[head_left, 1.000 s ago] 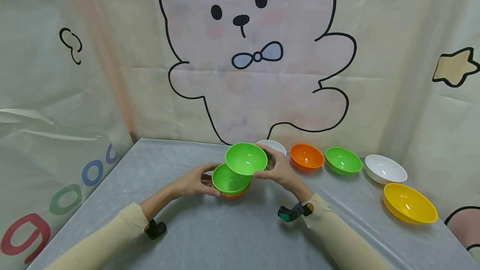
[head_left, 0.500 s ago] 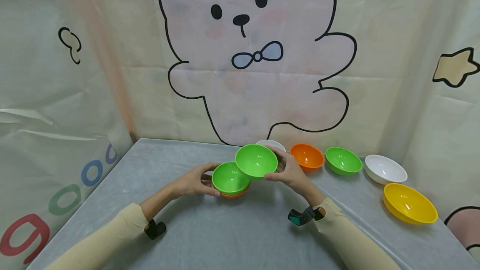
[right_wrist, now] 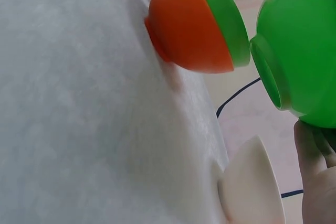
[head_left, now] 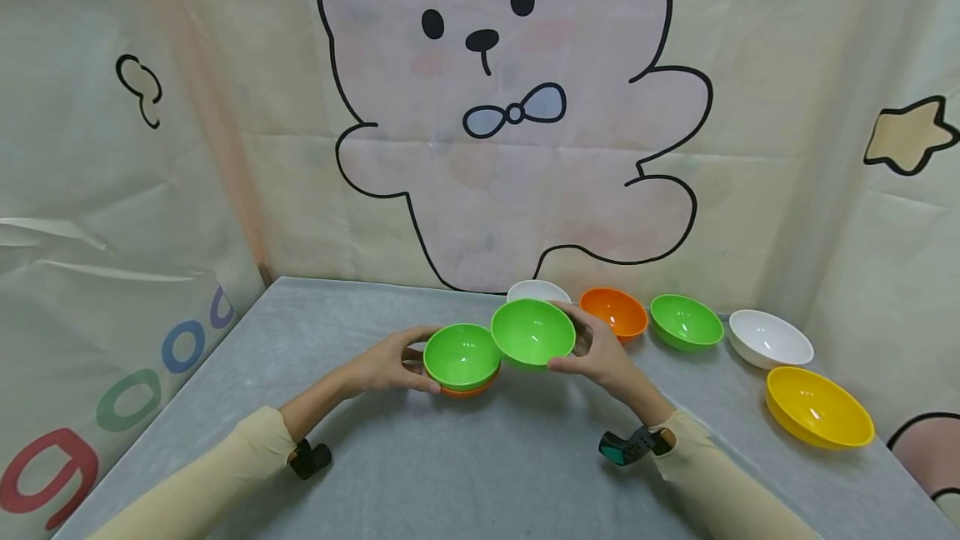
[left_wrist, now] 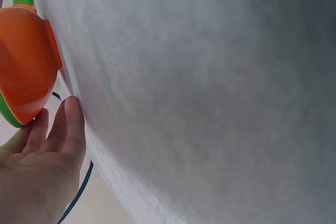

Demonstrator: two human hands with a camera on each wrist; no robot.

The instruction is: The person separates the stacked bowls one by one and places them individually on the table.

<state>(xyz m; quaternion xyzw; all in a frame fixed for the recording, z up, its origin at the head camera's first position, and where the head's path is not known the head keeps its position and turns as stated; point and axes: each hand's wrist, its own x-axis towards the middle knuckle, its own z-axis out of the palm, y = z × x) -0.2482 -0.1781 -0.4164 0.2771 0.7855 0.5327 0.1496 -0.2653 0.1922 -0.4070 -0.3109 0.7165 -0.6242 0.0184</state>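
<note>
In the head view a green bowl (head_left: 462,356) sits nested in an orange bowl (head_left: 469,392), the pair resting upright on the grey-covered table. My left hand (head_left: 395,362) holds this pair from its left side, thumb in front and fingers behind. The left wrist view shows its fingertips (left_wrist: 42,116) at the side of the orange bowl (left_wrist: 26,59). My right hand (head_left: 596,352) grips a second green bowl (head_left: 532,333) at its right side. In the right wrist view this bowl (right_wrist: 302,45) is raised off the table, slightly tilted, beside the nested pair.
Along the table's back and right edge stand a white bowl (head_left: 537,291), an orange bowl (head_left: 613,312), a green bowl (head_left: 686,322), another white bowl (head_left: 770,338) and a larger yellow bowl (head_left: 819,408). A printed cloth backdrop (head_left: 300,215) rises behind the table (head_left: 450,473).
My right hand has carried its green bowl to the right and slightly down, from overlapping the nested pair to beside it. The left hand and the nested bowls have stayed in place.
</note>
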